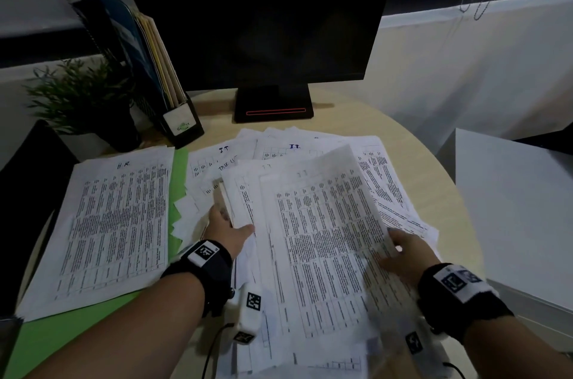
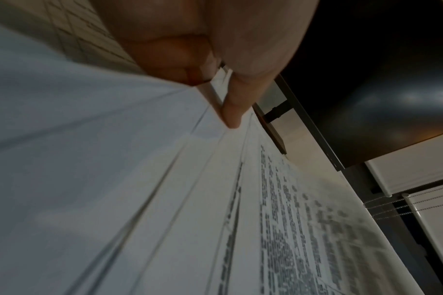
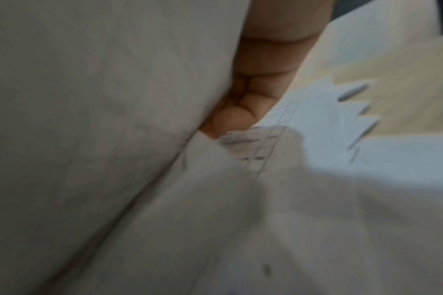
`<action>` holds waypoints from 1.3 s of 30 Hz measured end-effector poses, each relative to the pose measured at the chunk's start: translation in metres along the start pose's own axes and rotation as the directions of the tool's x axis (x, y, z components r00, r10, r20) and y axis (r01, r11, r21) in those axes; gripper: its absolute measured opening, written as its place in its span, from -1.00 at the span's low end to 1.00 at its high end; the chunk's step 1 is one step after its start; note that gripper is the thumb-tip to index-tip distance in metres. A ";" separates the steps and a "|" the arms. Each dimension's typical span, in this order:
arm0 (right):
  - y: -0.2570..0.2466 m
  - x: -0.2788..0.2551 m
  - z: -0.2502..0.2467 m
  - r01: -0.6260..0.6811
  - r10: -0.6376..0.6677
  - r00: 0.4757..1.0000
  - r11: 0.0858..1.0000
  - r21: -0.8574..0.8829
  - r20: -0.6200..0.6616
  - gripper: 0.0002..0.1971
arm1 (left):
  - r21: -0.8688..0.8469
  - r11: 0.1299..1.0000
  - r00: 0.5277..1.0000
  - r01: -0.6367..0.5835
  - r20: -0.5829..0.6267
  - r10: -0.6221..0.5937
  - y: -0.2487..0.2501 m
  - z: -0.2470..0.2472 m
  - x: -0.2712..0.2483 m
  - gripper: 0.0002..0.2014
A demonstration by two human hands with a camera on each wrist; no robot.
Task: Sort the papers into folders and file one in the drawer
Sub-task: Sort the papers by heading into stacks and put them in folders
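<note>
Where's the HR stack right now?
Head view, left side: the HR stack lies on the green folder, just left of the left hand, before the plant.

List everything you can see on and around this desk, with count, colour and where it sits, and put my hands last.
HR stack: one pile, white printed sheets, left on the green folder.
Green folder: one, green, under the HR stack.
Loose papers: many, white, some marked IT, spread over the middle of the desk.
Monitor: one, black, behind the papers.
File holder: one, black, with upright folders, back left.
Plant: one, green, in a dark pot, far left.
Desk: one, light wood.
Left hand: grips the left edge of a bundle of sheets.
Right hand: holds the right edge of the top sheet.
</note>
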State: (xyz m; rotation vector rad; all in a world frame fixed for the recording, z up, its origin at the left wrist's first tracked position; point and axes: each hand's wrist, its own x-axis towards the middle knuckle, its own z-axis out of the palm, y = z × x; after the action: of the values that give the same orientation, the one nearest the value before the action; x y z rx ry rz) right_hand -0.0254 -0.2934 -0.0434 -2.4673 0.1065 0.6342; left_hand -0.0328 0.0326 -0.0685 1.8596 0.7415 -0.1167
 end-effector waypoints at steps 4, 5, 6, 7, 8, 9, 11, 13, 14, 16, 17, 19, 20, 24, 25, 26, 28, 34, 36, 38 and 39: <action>-0.005 -0.002 0.008 0.061 -0.071 0.997 0.972 -0.227 -0.037 -0.75 | 0.189 0.982 0.998 0.022 0.049 -0.031 -0.001 0.001 -0.001 -0.59; -0.006 -0.003 0.010 0.083 -0.093 0.995 0.968 -0.237 -0.034 -0.80 | 0.191 0.982 0.999 0.013 0.047 -0.022 -0.001 0.001 -0.002 -0.62; -0.006 -0.003 0.011 0.093 -0.104 0.994 0.963 -0.254 -0.028 -0.86 | 0.193 0.981 0.999 0.005 0.041 -0.013 -0.001 0.001 -0.002 -0.63; -0.006 -0.003 0.013 0.118 -0.128 0.991 0.957 -0.264 -0.022 -0.87 | 0.176 0.984 0.999 0.010 0.033 -0.016 0.000 0.002 -0.003 -0.65; -0.005 -0.002 0.015 0.129 -0.136 0.991 0.954 -0.272 -0.009 -0.78 | 0.146 0.989 0.999 0.019 0.029 -0.023 0.002 0.002 -0.004 -0.66; -0.005 -0.002 0.019 0.143 -0.147 0.989 0.958 -0.250 0.002 -0.72 | 0.114 0.993 0.999 0.034 0.033 -0.038 0.003 0.003 -0.004 -0.63; -0.006 -0.004 0.026 0.158 -0.165 0.986 0.959 -0.235 -0.007 -0.92 | 0.005 0.997 0.995 0.082 0.058 -0.082 0.005 0.004 -0.008 -0.43; -0.004 -0.003 0.036 0.204 -0.210 0.978 0.954 -0.219 -0.004 -0.78 | -0.043 0.995 0.993 0.091 0.083 -0.088 0.003 0.005 -0.008 -0.22; -0.006 -0.004 0.040 0.215 -0.218 0.976 0.948 -0.234 0.015 -0.70 | -0.015 0.996 0.992 0.084 0.092 -0.083 -0.001 0.006 -0.007 -0.22; -0.016 -0.006 0.041 0.182 -0.168 0.983 0.956 -0.229 0.076 -0.45 | 0.060 0.995 0.993 0.075 0.088 -0.081 -0.005 0.006 -0.006 -0.34; -0.021 -0.007 0.039 0.162 -0.149 0.986 0.965 -0.207 0.075 -0.23 | 0.070 0.994 0.994 0.078 0.076 -0.083 -0.006 0.006 -0.007 -0.38; -0.024 -0.002 0.032 0.135 -0.143 0.989 0.969 -0.208 -0.022 0.04 | 0.092 0.991 0.994 0.094 0.044 -0.098 -0.005 0.003 -0.005 -0.31; -0.023 0.005 0.027 0.088 -0.104 0.991 0.978 -0.189 -0.078 -0.04 | 0.119 0.988 0.994 0.103 0.020 -0.106 -0.004 0.001 -0.006 -0.26; -0.009 0.035 0.003 -0.129 0.087 0.984 0.950 -0.285 -0.157 -0.33 | 0.219 0.969 0.994 0.111 -0.046 -0.103 0.001 -0.008 -0.010 -0.23; -0.006 0.041 -0.003 -0.152 0.112 0.984 0.935 -0.320 -0.138 -0.26 | 0.245 0.964 0.994 0.105 -0.053 -0.095 0.003 -0.008 -0.010 -0.24; -0.005 0.046 -0.007 -0.158 0.122 0.985 0.926 -0.343 -0.124 -0.17 | 0.254 0.960 0.993 0.114 -0.061 -0.102 0.002 -0.009 -0.009 -0.24; -0.005 0.052 -0.015 -0.154 0.129 0.988 0.903 -0.400 -0.089 -0.03 | 0.257 0.956 0.989 0.142 -0.070 -0.128 -0.001 -0.011 -0.006 -0.22; -0.001 0.059 -0.029 -0.196 0.195 0.980 0.867 -0.459 -0.051 0.16 | 0.246 0.959 0.989 0.144 -0.055 -0.134 -0.002 -0.013 -0.006 -0.23; -0.004 0.058 -0.031 -0.199 0.222 0.975 0.866 -0.459 -0.006 -0.05 | 0.233 0.964 0.992 0.128 -0.048 -0.120 -0.001 -0.012 -0.008 -0.24; -0.009 0.055 -0.033 -0.171 0.196 0.981 0.873 -0.456 0.006 -0.44 | 0.224 0.967 0.993 0.118 -0.047 -0.111 0.001 -0.012 -0.010 -0.26; -0.011 0.053 -0.033 -0.156 0.165 0.986 0.890 -0.429 -0.016 -0.65 | 0.218 0.969 0.993 0.115 -0.048 -0.107 0.002 -0.012 -0.011 -0.28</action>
State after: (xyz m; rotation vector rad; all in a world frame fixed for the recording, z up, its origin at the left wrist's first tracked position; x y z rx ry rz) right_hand 0.0379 -0.2999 -0.0388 -2.8981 0.1819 0.8278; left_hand -0.0437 0.0377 -0.0569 2.0342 0.8874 -0.2469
